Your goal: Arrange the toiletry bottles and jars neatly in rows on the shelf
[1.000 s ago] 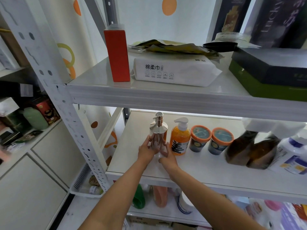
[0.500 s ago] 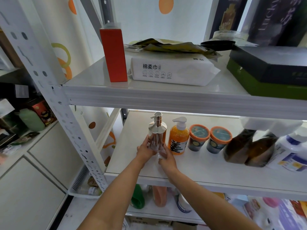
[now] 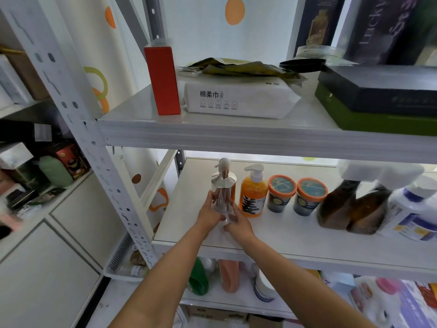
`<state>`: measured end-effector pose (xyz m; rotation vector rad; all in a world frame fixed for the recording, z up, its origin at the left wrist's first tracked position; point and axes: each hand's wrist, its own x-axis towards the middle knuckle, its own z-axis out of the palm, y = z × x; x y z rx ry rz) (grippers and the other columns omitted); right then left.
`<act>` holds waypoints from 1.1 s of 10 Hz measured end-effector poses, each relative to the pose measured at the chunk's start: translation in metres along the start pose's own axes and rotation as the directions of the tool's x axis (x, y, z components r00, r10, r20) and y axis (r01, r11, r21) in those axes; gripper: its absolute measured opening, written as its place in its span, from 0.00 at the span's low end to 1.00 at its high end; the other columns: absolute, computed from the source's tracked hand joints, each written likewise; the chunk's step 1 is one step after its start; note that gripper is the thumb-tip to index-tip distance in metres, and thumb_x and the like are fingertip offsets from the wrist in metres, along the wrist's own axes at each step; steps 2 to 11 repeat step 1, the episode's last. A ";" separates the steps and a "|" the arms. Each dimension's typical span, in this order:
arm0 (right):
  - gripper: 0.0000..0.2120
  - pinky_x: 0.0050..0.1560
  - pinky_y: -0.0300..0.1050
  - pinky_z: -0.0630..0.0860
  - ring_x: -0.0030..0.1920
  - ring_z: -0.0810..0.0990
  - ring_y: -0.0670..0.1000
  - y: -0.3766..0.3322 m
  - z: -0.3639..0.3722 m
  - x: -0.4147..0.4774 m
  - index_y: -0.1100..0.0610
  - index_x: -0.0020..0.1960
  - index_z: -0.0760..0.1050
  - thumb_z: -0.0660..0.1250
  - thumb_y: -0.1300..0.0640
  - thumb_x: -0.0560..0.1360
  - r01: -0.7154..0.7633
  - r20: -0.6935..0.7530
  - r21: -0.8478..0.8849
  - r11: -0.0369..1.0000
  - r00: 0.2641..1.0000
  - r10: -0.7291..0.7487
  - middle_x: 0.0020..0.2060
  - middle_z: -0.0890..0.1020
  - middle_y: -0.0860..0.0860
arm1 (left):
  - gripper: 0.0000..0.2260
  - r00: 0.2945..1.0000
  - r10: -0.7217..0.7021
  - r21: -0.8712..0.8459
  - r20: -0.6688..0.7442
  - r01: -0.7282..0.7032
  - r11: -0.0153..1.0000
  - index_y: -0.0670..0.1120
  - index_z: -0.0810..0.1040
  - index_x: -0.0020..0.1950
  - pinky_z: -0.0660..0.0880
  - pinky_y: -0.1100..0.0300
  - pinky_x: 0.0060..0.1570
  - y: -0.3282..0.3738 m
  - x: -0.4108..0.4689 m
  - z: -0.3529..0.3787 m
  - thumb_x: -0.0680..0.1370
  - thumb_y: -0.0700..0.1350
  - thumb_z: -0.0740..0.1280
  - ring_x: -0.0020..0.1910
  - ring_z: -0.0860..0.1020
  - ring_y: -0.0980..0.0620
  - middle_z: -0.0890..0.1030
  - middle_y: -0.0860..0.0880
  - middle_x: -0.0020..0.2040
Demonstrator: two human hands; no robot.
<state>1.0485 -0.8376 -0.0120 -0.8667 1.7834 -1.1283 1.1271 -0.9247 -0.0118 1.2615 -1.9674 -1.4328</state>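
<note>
A silver pump bottle (image 3: 222, 190) stands upright at the left end of a row on the middle shelf (image 3: 295, 235). My left hand (image 3: 209, 213) wraps its left side and my right hand (image 3: 237, 222) cups its base from the right. To its right stand an orange pump bottle (image 3: 253, 192), two orange-lidded jars (image 3: 280, 194) (image 3: 309, 197), two brown spray bottles (image 3: 337, 205) (image 3: 367, 214) and a white bottle with blue print (image 3: 411, 214). Another orange bottle is partly hidden behind the silver one.
The upper shelf (image 3: 212, 131) carries a red box (image 3: 162, 79), a white tissue pack (image 3: 238, 98) and dark boxes (image 3: 378, 95). A perforated white post (image 3: 104, 159) rises at the left. More bottles stand on the lower shelf (image 3: 227, 275).
Both hands stay on the silver pump bottle, which has barely moved. The view has shifted slightly.
</note>
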 end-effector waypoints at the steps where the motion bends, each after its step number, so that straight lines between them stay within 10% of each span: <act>1: 0.38 0.67 0.44 0.68 0.71 0.66 0.54 0.001 -0.005 -0.007 0.51 0.76 0.55 0.66 0.69 0.71 0.080 0.034 -0.132 0.988 0.997 -0.076 0.72 0.66 0.52 | 0.42 0.998 -0.050 0.158 -0.035 0.055 0.986 0.48 0.47 0.78 0.65 0.49 0.69 -0.005 -0.005 0.003 0.72 0.37 0.70 0.74 0.62 0.42 0.60 0.45 0.76; 11: 0.38 0.67 0.44 0.68 0.71 0.66 0.54 0.001 -0.005 -0.007 0.51 0.76 0.55 0.66 0.69 0.71 0.080 0.034 -0.132 0.988 0.997 -0.076 0.72 0.66 0.52 | 0.42 0.998 -0.050 0.158 -0.035 0.055 0.986 0.48 0.47 0.78 0.65 0.49 0.69 -0.005 -0.005 0.003 0.72 0.37 0.70 0.74 0.62 0.42 0.60 0.45 0.76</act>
